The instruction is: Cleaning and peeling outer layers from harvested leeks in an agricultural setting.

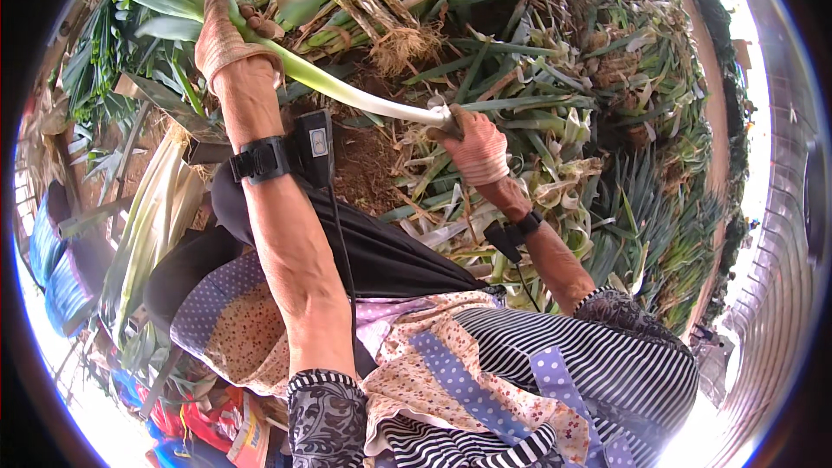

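Note:
A long leek (pixel 347 97) stretches between my two hands, its green leaves at the upper left and its white end toward the middle. My left hand (pixel 232 42), in a pinkish work glove, is closed round the green part just below where the leaves fan out. At the white root end, my right hand (pixel 474 146) is closed, also in a pinkish glove with bare fingertips. A small grey piece shows between its fingers and the leek's end; whether it is a blade or the root base I cannot tell.
Untrimmed leeks with shaggy roots (pixel 403 45) lie ahead. A heap of leek leaves and peelings (pixel 563 173) spreads to the right. Peeled leeks (pixel 143 230) rest at the left by a wooden frame (pixel 169 104). Red and blue plastic bags (pixel 204 420) are at the lower left.

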A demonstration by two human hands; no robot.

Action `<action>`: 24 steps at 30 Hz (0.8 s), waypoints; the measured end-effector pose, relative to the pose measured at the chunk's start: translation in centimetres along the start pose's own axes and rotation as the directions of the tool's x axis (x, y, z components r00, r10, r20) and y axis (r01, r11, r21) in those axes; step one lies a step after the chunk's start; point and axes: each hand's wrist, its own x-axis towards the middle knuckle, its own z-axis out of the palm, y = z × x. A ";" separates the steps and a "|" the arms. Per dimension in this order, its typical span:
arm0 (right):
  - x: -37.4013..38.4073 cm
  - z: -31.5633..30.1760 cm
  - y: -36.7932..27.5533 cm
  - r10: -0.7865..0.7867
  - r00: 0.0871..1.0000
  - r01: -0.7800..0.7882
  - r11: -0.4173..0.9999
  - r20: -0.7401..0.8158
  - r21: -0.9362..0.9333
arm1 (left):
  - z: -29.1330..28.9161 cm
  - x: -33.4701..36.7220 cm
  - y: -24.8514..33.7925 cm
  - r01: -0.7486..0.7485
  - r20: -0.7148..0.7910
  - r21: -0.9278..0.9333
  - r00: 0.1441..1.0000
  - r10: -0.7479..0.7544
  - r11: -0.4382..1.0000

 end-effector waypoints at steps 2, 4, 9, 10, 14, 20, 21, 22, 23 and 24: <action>-0.1 -0.5 0.2 -0.018 0.999 0.019 0.999 -0.037 0.040 | -0.1 0.6 -0.3 0.045 -0.027 -0.030 0.999 -0.046 0.999; -0.2 -1.8 -1.4 -0.016 0.994 0.003 0.993 0.110 0.120 | -1.0 1.6 -0.1 0.067 -0.019 -0.034 0.998 -0.068 0.997; -0.5 -5.7 -5.5 -0.086 0.944 0.084 0.996 0.317 0.020 | -0.2 1.3 -1.3 0.074 -0.065 0.170 0.996 -0.064 0.983; -0.9 -6.5 -6.2 -0.119 0.956 0.115 0.993 0.267 0.030 | -0.4 1.7 -1.5 0.088 -0.029 0.157 0.996 -0.084 0.984; -2.1 -9.7 -7.3 -0.126 0.982 0.109 0.986 0.142 0.124 | -2.1 2.7 -2.1 0.117 0.027 0.063 0.993 -0.119 0.991; -4.8 -12.0 -8.1 -0.017 0.986 -0.010 0.988 0.166 0.156 | -1.8 1.4 -5.1 0.216 -0.013 0.115 0.976 -0.216 0.970; -5.1 -12.3 -8.2 0.013 0.987 -0.044 0.982 0.163 0.186 | -1.8 1.4 -5.4 0.248 -0.034 0.107 0.969 -0.246 0.963; -5.3 -12.5 -8.2 0.048 0.975 -0.085 0.983 0.215 0.165 | -2.2 1.2 -5.6 0.253 -0.042 0.093 0.967 -0.250 0.963; -5.7 -12.8 -8.1 0.046 0.976 -0.082 0.983 0.211 0.165 | -2.2 1.1 -5.8 0.250 -0.038 0.092 0.968 -0.248 0.964; -6.1 -13.0 -7.9 0.000 0.982 -0.015 0.997 0.190 0.080 | -2.1 1.0 -6.1 0.262 -0.065 0.111 0.965 -0.256 0.959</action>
